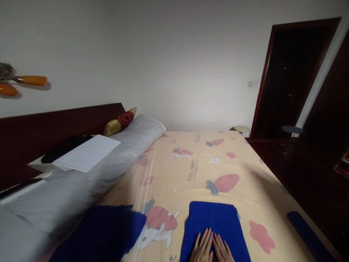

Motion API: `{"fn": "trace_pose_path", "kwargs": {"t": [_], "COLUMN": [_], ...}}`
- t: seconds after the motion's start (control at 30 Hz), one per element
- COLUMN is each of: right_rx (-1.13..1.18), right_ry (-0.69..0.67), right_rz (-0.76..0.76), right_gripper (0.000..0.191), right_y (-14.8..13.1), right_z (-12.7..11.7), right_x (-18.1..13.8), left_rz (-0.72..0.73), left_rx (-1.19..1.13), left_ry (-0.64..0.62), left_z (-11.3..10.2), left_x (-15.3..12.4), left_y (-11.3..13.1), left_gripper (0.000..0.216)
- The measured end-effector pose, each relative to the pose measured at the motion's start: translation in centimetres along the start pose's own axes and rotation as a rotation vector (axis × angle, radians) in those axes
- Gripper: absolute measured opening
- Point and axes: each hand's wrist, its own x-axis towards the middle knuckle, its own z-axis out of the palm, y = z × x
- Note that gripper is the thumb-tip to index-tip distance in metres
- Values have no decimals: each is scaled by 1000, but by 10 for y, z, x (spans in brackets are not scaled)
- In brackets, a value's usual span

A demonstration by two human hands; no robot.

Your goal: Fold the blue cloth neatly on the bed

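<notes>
- I see a folded blue towel (214, 225) lying flat on the bed, near the bottom edge of the view, right of centre.
- My left hand (202, 248) lies palm down on the near part of the towel, fingers stretched out and together, gripping nothing.
- My right hand (222, 250) lies right beside it, also flat and outstretched on the towel, gripping nothing; the two hands touch or nearly touch along their inner edges, I cannot tell which.
- The towel rests on a pale yellow bedsheet (201, 163) printed with red carrots and small white rabbits.
- To the left of the towel, apart from it, a darker blue cloth (100, 233) lies in a loose heap at the near edge of the sheet.
- A long grey bolster (89, 178) runs along the left side of the bed, with a white flat sheet-like item (87, 153) lying on top of it.
- A red and gold cushion (120, 122) sits at the far end of the bolster, against the dark wooden headboard (49, 131).
- Beyond the bed's far corner stands a small round stool (241, 128), next to a dark doorway (293, 76).
</notes>
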Motion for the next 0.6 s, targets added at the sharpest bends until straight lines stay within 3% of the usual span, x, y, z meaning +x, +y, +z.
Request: {"fn": "trace_pose_path", "kwargs": {"t": [0.07, 0.2, 0.27, 0.4, 0.6], "right_rx": [50, 35, -15, 6, 282], "right_ry": [-52, -182, -204, -230, -445], "right_rz": [-26, 343, 480, 494, 175], "right_gripper": [44, 57, 61, 55, 51], "right_y": [18, 57, 66, 58, 41], "right_z": [4, 3, 5, 15, 14], "right_x": [10, 3, -6, -7, 45], "left_rz": [-37, -454, -546, -390, -140], "left_rx": [-22, 30, 71, 93, 24], "left_ry": [-23, -41, -25, 20, -3], "left_z": [-13, -33, -36, -33, -26], "left_x": [13, 15, 11, 17, 48], "left_y": [-11, -47, -58, -49, -25], "left_gripper": [69, 55, 54, 60, 63]}}
